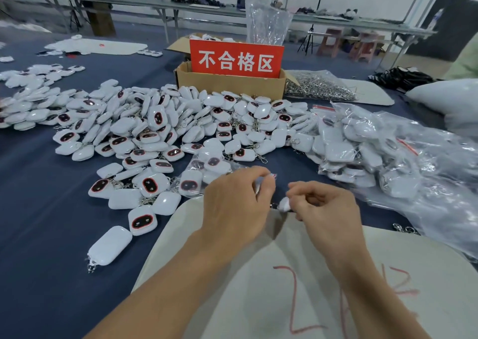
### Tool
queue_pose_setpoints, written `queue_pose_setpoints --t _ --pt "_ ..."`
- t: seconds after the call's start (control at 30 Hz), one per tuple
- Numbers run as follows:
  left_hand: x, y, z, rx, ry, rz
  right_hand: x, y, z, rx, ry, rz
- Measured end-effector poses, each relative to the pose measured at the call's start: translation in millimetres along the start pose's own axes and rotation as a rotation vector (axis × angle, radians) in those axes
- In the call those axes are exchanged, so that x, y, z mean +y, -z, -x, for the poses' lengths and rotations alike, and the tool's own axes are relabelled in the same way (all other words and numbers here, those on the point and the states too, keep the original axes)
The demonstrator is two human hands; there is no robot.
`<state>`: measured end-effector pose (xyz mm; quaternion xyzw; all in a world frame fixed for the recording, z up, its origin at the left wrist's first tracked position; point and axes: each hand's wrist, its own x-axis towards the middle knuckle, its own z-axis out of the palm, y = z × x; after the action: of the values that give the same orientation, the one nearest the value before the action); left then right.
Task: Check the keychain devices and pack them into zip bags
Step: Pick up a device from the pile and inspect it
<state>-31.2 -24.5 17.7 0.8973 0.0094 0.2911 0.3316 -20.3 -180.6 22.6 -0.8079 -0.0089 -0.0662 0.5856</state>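
A large pile of white keychain devices (160, 121) with dark oval faces covers the blue table. My left hand (235, 204) pinches the edge of a clear zip bag (207, 168) that holds several devices. My right hand (326, 209) grips a small white device (284, 204) by its end, its metal clasp pointing toward the left hand. Both hands hover over a white mat (258, 287) with red marks at the near edge. Filled zip bags (375, 157) are heaped to the right.
A cardboard box (230, 82) with a red sign (236, 59) stands behind the pile. A bag of metal key rings (320, 88) lies to its right. One loose device (110, 245) lies near the left front. Benches and stools stand in the background.
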Motion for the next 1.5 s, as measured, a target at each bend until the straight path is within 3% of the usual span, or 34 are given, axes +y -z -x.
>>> queue_pose_setpoints --t 0.37,0.5,0.63,0.77,0.87,1.07,1.23,1.5 --pt "5 -10 0 -0.245 -0.037 0.027 -4 1 -15 -0.090 0.012 -0.318" --pt "6 -11 -2 -0.251 0.088 0.383 -2 9 -20 -0.130 -0.104 -0.505" --pt "9 -9 -4 -0.270 0.155 0.512 -4 14 -22 -0.373 -0.199 -0.513" --pt "9 -9 -1 -0.271 0.081 0.402 -3 14 -23 -0.249 -0.271 -0.573" --pt "7 -11 -1 -0.205 0.126 0.379 -1 12 -23 -0.186 -0.273 -0.556" --pt "8 -7 -4 -0.286 0.149 0.512 1 2 -15 -0.203 -0.178 -0.378" --pt "7 -6 -7 -0.315 0.161 0.561 2 -1 -16 -0.136 -0.141 -0.332" --pt "6 -8 -8 -0.350 0.174 0.626 0 -2 -16 -0.179 -0.172 -0.353"
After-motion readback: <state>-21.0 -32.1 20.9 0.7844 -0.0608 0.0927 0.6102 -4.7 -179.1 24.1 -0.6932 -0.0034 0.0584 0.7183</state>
